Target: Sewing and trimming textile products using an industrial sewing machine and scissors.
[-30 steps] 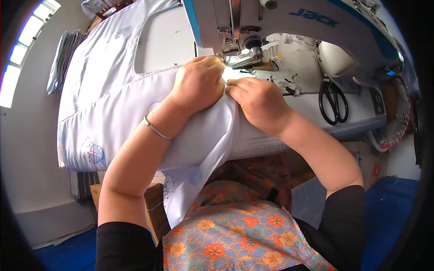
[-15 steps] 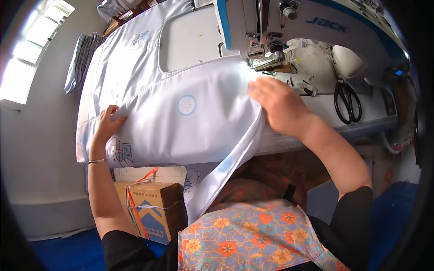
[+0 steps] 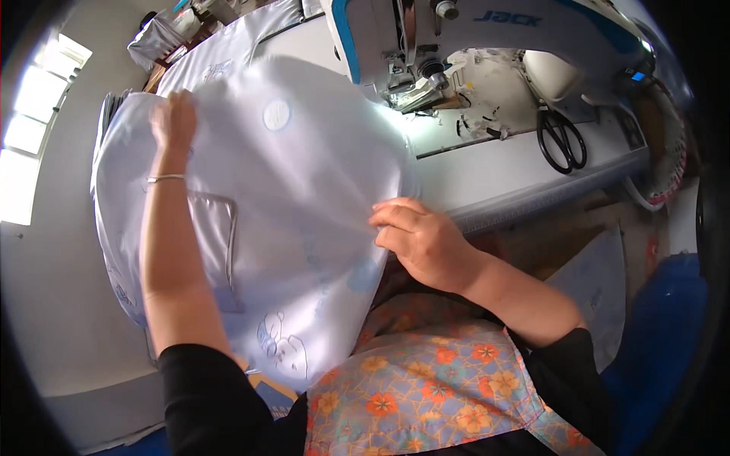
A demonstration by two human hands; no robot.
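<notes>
A large white, shiny fabric (image 3: 319,175) with pale blue printed figures spreads across the sewing table and hangs over its front edge toward my lap. My right hand (image 3: 422,237) pinches its right edge between thumb and fingers, in front of the table. At the far left, my left hand (image 3: 173,125) grips a raised part of the fabric, its fingers somewhat blurred. The cloth bulges upward between both hands. Beyond its right edge stands the sewing machine (image 3: 487,34), whose needle area (image 3: 407,72) is lit. The fabric hides much of the tabletop.
Black-handled scissors (image 3: 561,140) lie on the table (image 3: 487,171) to the right, near scattered thread scraps (image 3: 483,125). A partly hidden cardboard box (image 3: 274,391) is below the fabric. A blue object (image 3: 661,327) stands at the lower right.
My right hand has moved from beside the needle area toward me, drawing the fabric's edge along. My left hand has moved farther away. The cloth has lifted and shifted, covering more of the table's front.
</notes>
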